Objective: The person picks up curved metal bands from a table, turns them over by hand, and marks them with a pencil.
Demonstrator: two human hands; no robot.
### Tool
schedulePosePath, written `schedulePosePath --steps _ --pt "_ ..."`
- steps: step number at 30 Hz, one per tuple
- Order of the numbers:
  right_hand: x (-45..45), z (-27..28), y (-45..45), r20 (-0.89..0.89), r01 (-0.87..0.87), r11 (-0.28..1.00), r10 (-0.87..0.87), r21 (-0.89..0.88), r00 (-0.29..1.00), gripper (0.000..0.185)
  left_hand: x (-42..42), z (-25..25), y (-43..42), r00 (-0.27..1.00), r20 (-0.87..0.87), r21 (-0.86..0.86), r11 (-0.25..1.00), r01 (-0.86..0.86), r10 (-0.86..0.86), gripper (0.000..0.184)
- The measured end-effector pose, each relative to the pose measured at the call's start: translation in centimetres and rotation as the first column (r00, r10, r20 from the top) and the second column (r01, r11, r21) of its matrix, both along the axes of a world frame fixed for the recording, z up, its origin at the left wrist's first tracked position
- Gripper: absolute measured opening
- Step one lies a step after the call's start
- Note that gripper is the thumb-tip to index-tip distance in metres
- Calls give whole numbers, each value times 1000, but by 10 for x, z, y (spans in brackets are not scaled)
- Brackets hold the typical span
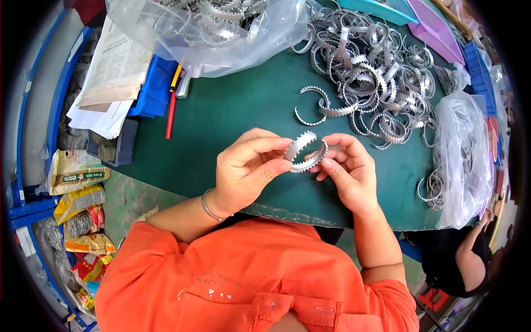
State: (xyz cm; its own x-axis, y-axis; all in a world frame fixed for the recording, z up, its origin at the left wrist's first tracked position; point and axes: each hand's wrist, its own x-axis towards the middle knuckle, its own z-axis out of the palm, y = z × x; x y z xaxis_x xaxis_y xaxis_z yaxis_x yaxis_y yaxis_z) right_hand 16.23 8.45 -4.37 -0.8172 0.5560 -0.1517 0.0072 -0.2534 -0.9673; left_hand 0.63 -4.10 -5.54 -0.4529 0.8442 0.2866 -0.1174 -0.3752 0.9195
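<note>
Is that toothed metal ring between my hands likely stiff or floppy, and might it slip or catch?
The toothed metal ring is probably stiff: its band stands in a firm curve between your left hand and right hand. Its shiny face may feel slippery. Teeth along its edge could catch on the jumbled pile.

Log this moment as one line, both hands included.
left hand: holds toothed metal band | right hand: holds same band, opposite side | band: over green table | pile of bands: on table

The ring (300, 144) looks like glossy metal.
</note>
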Motion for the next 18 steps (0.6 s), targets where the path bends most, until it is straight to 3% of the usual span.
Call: schedulePosePath --steps 2,5,12,18 --pt "-1 2 -1 24 25 999 -24 -31 999 24 0 1 1 993 -114 29 999 -29 32 25" --pt "0 1 -1 37 15 999 -14 -45 999 23 -2 -1 -1 990 -140 35 999 -19 24 27" --pt "0 1 -3 45 -21 995 26 -99 999 23 -1 0 0 992 -124 36 999 -18 22 25" --pt "0 1 -2 45 -31 999 32 -20 998 24 -1 -2 -1 996 -66 0 998 -61 61 20"
